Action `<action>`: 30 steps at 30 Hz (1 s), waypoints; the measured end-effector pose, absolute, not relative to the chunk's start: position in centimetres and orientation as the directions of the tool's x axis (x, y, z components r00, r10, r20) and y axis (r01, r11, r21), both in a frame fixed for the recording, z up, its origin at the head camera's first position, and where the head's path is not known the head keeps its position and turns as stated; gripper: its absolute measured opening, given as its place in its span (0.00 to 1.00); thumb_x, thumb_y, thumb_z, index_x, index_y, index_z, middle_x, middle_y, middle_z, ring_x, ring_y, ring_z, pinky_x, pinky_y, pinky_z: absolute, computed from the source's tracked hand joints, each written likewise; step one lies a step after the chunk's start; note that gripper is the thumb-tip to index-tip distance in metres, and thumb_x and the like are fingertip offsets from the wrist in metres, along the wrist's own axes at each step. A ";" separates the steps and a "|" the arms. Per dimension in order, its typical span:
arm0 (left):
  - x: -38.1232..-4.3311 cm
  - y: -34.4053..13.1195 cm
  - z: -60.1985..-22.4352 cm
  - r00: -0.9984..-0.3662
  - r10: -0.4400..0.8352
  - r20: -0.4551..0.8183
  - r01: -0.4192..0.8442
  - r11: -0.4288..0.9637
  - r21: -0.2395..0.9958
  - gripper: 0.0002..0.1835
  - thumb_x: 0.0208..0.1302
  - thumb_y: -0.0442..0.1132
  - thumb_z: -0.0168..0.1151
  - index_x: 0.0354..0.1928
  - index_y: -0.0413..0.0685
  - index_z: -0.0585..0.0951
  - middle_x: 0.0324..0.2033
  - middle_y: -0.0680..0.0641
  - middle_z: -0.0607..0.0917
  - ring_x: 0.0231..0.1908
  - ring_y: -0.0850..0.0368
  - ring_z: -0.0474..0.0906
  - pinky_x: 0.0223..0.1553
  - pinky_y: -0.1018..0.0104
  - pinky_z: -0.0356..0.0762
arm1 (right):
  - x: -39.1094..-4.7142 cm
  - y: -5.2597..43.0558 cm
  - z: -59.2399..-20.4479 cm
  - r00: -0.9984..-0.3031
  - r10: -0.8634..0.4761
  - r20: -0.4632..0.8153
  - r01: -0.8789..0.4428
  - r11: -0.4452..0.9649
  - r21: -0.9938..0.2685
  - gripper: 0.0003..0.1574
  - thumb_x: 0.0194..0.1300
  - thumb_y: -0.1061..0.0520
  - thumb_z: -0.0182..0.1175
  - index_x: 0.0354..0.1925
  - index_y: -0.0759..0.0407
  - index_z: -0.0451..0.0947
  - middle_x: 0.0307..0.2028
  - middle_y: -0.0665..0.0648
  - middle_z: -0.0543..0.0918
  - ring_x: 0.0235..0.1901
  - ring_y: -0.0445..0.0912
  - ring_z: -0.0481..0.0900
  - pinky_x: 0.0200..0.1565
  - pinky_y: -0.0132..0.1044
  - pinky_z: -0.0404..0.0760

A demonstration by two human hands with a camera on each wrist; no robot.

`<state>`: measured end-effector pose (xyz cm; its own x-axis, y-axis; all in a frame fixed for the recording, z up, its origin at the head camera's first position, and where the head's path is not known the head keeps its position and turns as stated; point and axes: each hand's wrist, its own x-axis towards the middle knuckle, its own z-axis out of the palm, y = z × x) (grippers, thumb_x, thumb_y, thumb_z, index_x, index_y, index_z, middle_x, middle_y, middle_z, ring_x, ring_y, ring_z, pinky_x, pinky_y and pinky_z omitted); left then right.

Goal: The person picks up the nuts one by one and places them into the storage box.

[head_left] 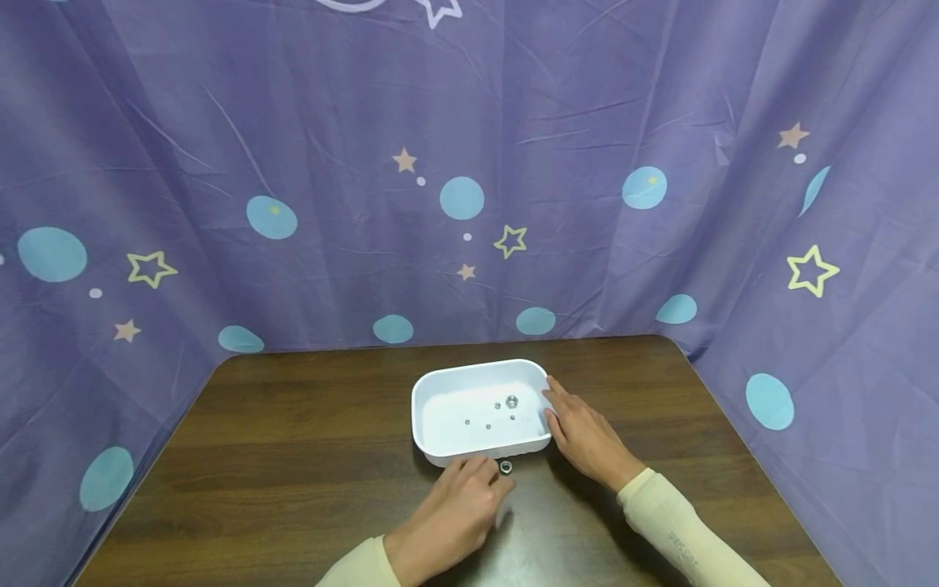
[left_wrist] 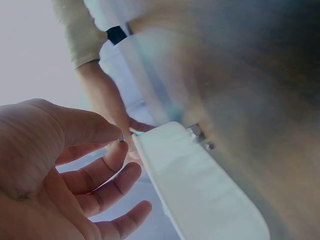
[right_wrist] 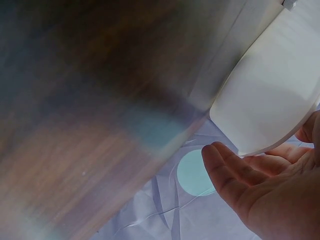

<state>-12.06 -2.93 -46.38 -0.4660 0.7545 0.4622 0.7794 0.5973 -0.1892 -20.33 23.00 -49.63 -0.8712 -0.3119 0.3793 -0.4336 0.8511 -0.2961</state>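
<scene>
A white rectangular tray [head_left: 433, 408] stands on the wooden table with one larger hex nut [head_left: 512, 402] and several tiny nuts [head_left: 488, 426] inside. My right hand [head_left: 590, 436] grips the tray's right end, its thumb over the rim and the fingers along the outside. Just in front of the tray, my left hand [head_left: 462, 505] pinches a tiny metal piece [left_wrist: 121, 138] between thumb and index finger; it looks like a small nut. A hex nut [head_left: 506, 467] lies on the table beside those fingers. The left wrist view shows a smaller nut [left_wrist: 209, 145] near it.
The brown wooden table [head_left: 293, 456] spreads out on both sides of the tray. A purple curtain [head_left: 352, 204] with stars and blue dots hangs behind the table and along its sides.
</scene>
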 end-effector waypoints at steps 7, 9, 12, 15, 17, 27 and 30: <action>-12.7 -3.0 -45.1 -0.473 0.748 0.466 0.777 0.603 -0.179 0.16 0.49 0.34 0.72 0.41 0.55 0.83 0.32 0.54 0.80 0.37 0.55 0.75 0.38 0.60 0.74 | -20.4 23.1 -49.7 -0.871 -0.312 0.379 -0.433 0.852 -0.294 0.26 0.77 0.52 0.53 0.67 0.61 0.72 0.74 0.58 0.66 0.61 0.56 0.77 0.57 0.54 0.77; -13.0 -3.1 -44.8 -0.490 0.742 0.457 0.771 0.614 -0.171 0.16 0.50 0.34 0.72 0.42 0.55 0.84 0.32 0.54 0.80 0.37 0.55 0.75 0.39 0.59 0.75 | -20.4 23.1 -49.7 -0.873 -0.311 0.376 -0.431 0.852 -0.296 0.26 0.76 0.52 0.53 0.67 0.61 0.72 0.74 0.58 0.66 0.62 0.56 0.77 0.57 0.54 0.77; -13.5 -3.3 -44.6 -0.505 0.734 0.455 0.761 0.627 -0.167 0.15 0.51 0.34 0.72 0.41 0.56 0.84 0.32 0.54 0.80 0.37 0.55 0.75 0.40 0.58 0.76 | -20.4 23.0 -49.7 -0.875 -0.310 0.371 -0.428 0.853 -0.297 0.27 0.76 0.53 0.54 0.67 0.62 0.72 0.74 0.59 0.65 0.62 0.56 0.77 0.57 0.55 0.77; -14.0 -3.5 -44.5 -0.508 0.729 0.459 0.755 0.633 -0.170 0.13 0.52 0.34 0.71 0.40 0.56 0.84 0.31 0.53 0.79 0.36 0.55 0.75 0.40 0.58 0.76 | -20.4 23.0 -49.8 -0.877 -0.308 0.369 -0.426 0.854 -0.299 0.27 0.76 0.53 0.54 0.67 0.62 0.72 0.74 0.59 0.65 0.62 0.56 0.77 0.58 0.55 0.77; -14.3 -3.6 -44.4 -0.507 0.726 0.465 0.755 0.634 -0.168 0.12 0.52 0.33 0.70 0.39 0.55 0.84 0.30 0.53 0.79 0.36 0.55 0.75 0.39 0.58 0.76 | -20.4 22.9 -49.7 -0.879 -0.306 0.366 -0.423 0.854 -0.302 0.27 0.76 0.53 0.54 0.67 0.62 0.72 0.74 0.59 0.66 0.62 0.56 0.77 0.58 0.55 0.76; -16.4 -4.3 -43.6 -0.500 0.707 0.501 0.736 0.651 -0.184 0.13 0.52 0.32 0.69 0.41 0.52 0.84 0.29 0.52 0.79 0.34 0.54 0.75 0.38 0.57 0.77 | -20.4 22.9 -49.8 -0.874 -0.309 0.374 -0.429 0.853 -0.297 0.26 0.76 0.52 0.53 0.67 0.61 0.73 0.74 0.59 0.66 0.62 0.56 0.77 0.57 0.55 0.77; -17.1 -4.5 -43.6 -0.505 0.698 0.507 0.736 0.656 -0.169 0.13 0.52 0.31 0.68 0.41 0.52 0.84 0.29 0.52 0.79 0.34 0.54 0.75 0.38 0.57 0.77 | -20.4 23.0 -49.8 -0.876 -0.308 0.371 -0.426 0.854 -0.298 0.26 0.77 0.52 0.53 0.67 0.61 0.73 0.74 0.58 0.66 0.62 0.56 0.77 0.57 0.55 0.77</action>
